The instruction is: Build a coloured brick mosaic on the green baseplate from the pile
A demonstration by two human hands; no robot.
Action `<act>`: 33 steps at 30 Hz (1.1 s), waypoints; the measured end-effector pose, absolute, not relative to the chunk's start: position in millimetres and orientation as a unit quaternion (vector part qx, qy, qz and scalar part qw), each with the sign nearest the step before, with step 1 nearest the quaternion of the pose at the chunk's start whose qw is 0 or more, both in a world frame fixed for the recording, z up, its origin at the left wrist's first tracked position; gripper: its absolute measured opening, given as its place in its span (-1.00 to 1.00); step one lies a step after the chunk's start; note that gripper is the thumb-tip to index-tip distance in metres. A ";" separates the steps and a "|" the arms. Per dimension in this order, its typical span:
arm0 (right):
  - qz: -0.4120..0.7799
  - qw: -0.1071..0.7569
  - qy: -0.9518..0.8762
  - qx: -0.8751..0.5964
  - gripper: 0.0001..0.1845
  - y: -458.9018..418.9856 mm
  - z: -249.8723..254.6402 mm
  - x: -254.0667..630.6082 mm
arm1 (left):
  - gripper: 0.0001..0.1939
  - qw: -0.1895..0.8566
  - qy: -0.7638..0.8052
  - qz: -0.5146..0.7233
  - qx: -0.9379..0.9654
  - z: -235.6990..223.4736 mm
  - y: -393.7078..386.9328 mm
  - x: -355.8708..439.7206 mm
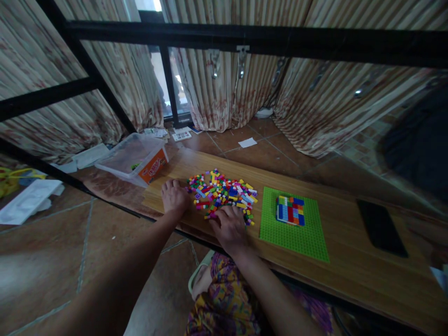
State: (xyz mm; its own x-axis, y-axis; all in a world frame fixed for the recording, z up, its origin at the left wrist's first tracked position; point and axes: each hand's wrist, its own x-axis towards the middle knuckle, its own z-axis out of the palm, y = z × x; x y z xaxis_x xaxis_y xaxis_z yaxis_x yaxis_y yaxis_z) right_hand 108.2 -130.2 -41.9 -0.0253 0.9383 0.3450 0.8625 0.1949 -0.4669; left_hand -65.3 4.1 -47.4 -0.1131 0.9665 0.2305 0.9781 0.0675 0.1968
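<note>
A heap of small mixed-colour building bricks point(220, 189) lies spread on the wooden board. At its left side my left hand point(174, 196) rests palm down, fingers apart on the wood and the nearest bricks, with nothing visible in it. My right hand point(231, 228) reaches over the near edge of the heap. Its fingers are spread among the bricks, the thumb apart from them near a pink brick point(212, 216). Right of the heap lies a green studded baseplate point(292, 242), bearing a low block of joined red, blue, white, yellow and orange bricks point(290, 211).
A clear plastic box point(128, 156) with an orange label stands beyond my left hand. At the board's right end lies a black phone-like slab point(382, 227). A dark metal frame point(224, 37) crosses above, before striped curtains point(224, 93). White paper point(247, 142) lies on the tiles.
</note>
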 end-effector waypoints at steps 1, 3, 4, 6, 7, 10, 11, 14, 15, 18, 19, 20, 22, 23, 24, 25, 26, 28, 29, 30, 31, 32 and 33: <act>0.061 0.292 -0.708 -0.640 -0.85 -129.9 -42.9 105.6 | -0.61 0.021 -0.730 -0.152 -0.666 -47.5 4.1 -65.3; 0.052 0.281 -0.699 -0.655 -0.87 -129.4 -46.2 103.8 | -0.61 0.019 -0.731 -0.152 -0.665 -47.9 4.4 -65.4; 0.048 0.276 -0.697 -0.660 -0.88 -129.2 -48.0 104.7 | -0.61 0.017 -0.732 -0.152 -0.664 -48.1 4.7 -65.5; 0.039 0.265 -0.697 -0.666 -0.88 -129.0 -50.7 108.8 | -0.61 0.011 -0.733 -0.152 -0.663 -48.6 5.2 -65.5; 0.034 0.260 -0.696 -0.668 -0.88 -129.2 -51.4 111.7 | -0.61 0.010 -0.733 -0.154 -0.663 -48.9 5.5 -65.5; 0.021 0.249 -0.689 -0.680 -0.90 -131.3 -50.1 121.2 | -0.62 0.013 -0.732 -0.157 -0.663 -49.2 5.8 -65.5; 0.015 0.248 -0.685 -0.685 -0.91 -132.4 -48.9 124.0 | -0.62 0.015 -0.732 -0.157 -0.663 -49.2 5.7 -65.4; -0.001 0.252 -0.673 -0.695 -0.89 -135.6 -46.1 128.7 | -0.63 0.020 -0.731 -0.156 -0.664 -48.5 5.4 -65.3; -0.003 0.255 -0.670 -0.697 -0.88 -136.1 -46.0 128.9 | -0.63 0.020 -0.731 -0.155 -0.664 -48.3 5.3 -65.3; 0.008 0.258 -0.674 -0.692 -0.84 -134.5 -47.7 126.1 | -0.62 0.018 -0.732 -0.156 -0.663 -48.5 5.4 -65.7; 0.014 0.257 -0.679 -0.687 -0.83 -132.9 -48.4 124.5 | -0.62 0.017 -0.732 -0.157 -0.663 -48.9 5.6 -65.9; 0.018 0.257 -0.685 -0.682 -0.83 -130.7 -48.9 123.0 | -0.63 0.016 -0.732 -0.158 -0.663 -49.3 5.7 -66.2; 0.021 0.258 -0.697 -0.669 -0.81 -125.6 -48.5 120.4 | -0.63 0.015 -0.730 -0.161 -0.664 -50.2 5.9 -66.6; 0.022 0.258 -0.703 -0.663 -0.80 -123.0 -47.4 119.5 | -0.62 0.014 -0.729 -0.162 -0.665 -50.5 6.0 -66.8; 0.023 0.256 -0.708 -0.658 -0.79 -120.4 -45.9 118.8 | -0.62 0.014 -0.729 -0.162 -0.665 -50.6 6.0 -66.8; 0.024 0.253 -0.712 -0.654 -0.78 -118.2 -43.9 118.2 | -0.62 0.013 -0.729 -0.162 -0.665 -50.5 5.9 -66.7; 0.026 0.249 -0.716 -0.652 -0.78 -116.2 -41.9 117.7 | -0.62 0.012 -0.730 -0.161 -0.665 -50.4 5.9 -66.6; 0.032 0.241 -0.722 -0.648 -0.77 -113.4 -38.3 116.3 | -0.62 0.011 -0.730 -0.160 -0.664 -49.7 5.6 -66.1; 0.034 0.240 -0.724 -0.646 -0.77 -112.5 -37.2 115.5 | -0.62 0.011 -0.730 -0.160 -0.664 -49.4 5.4 -65.8; 0.037 0.241 -0.727 -0.642 -0.76 -112.0 -36.7 114.7 | -0.62 0.011 -0.730 -0.160 -0.664 -49.0 5.3 -65.6; 0.039 0.243 -0.727 -0.641 -0.76 -111.7 -36.8 114.0 | -0.62 0.012 -0.730 -0.160 -0.664 -48.8 5.2 -65.4; 0.041 0.245 -0.726 -0.641 -0.78 -111.8 -37.4 113.5 | -0.62 0.012 -0.730 -0.161 -0.664 -48.6 5.1 -65.3; 0.043 0.247 -0.723 -0.644 -0.80 -112.1 -38.4 113.4 | -0.62 0.013 -0.730 -0.161 -0.664 -48.5 5.0 -65.3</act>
State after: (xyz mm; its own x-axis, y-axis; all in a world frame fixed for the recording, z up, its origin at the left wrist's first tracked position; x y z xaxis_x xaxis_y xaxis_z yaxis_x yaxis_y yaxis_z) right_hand 113.4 -112.1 -38.4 -0.0483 0.9522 0.3018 0.9093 0.1669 -0.3812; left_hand -65.3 5.0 -48.5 -0.1174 0.9656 0.2319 0.9737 0.0660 0.2180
